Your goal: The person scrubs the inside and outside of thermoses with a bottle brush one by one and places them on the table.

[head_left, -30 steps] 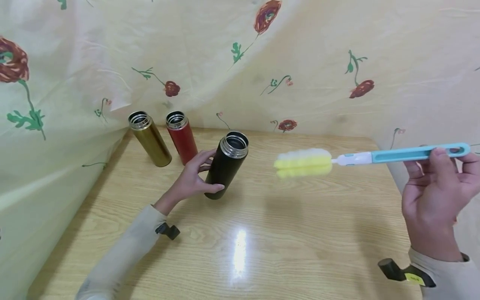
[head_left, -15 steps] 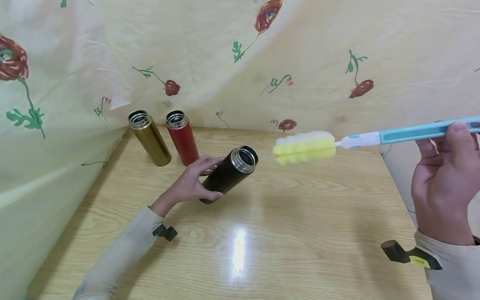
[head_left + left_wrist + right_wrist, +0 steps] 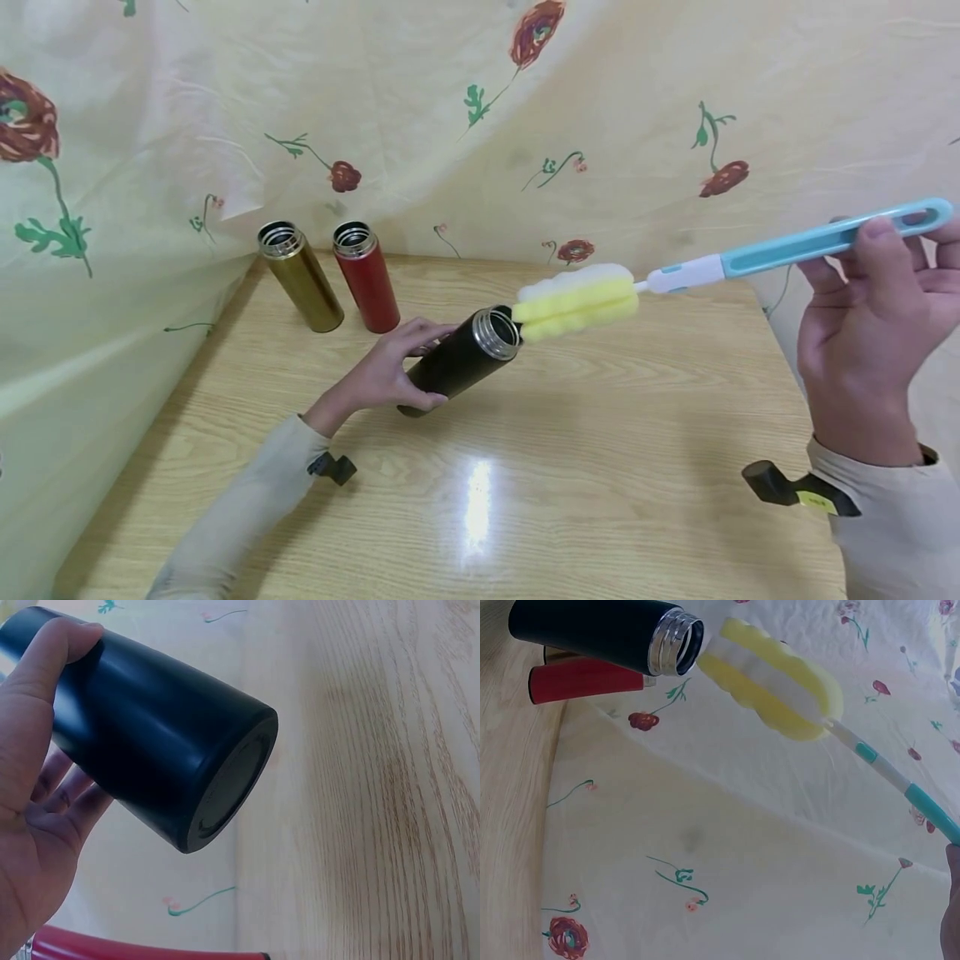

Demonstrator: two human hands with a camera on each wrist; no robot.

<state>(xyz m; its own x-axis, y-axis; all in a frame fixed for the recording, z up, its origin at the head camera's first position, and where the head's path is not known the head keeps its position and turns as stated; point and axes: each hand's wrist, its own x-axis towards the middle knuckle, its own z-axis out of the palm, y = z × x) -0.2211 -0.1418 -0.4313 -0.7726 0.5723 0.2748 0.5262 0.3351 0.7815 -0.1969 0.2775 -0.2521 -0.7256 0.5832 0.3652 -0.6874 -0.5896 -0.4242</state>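
Note:
My left hand (image 3: 382, 377) grips a black flask (image 3: 459, 362) tilted off the wooden table (image 3: 600, 467), its steel mouth pointing right; the left wrist view shows the black flask (image 3: 142, 727) from its base, held by the left hand (image 3: 34, 802). My right hand (image 3: 870, 333) holds the blue handle of a bottle brush (image 3: 817, 242). The brush's yellow and white sponge head (image 3: 576, 303) has its tip at the flask's mouth. In the right wrist view the sponge head (image 3: 769, 682) meets the black flask (image 3: 592, 634) at its rim.
A gold flask (image 3: 300, 277) and a red flask (image 3: 366, 275) stand open at the table's back left. Floral cloth (image 3: 600, 125) hangs behind and to the left. The red flask (image 3: 585, 679) also shows in the right wrist view. The table's right edge lies near my right arm.
The black flask has been tipped from nearly upright to a steep lean rightward. The brush has moved left and down until its sponge tip reaches the flask's mouth.

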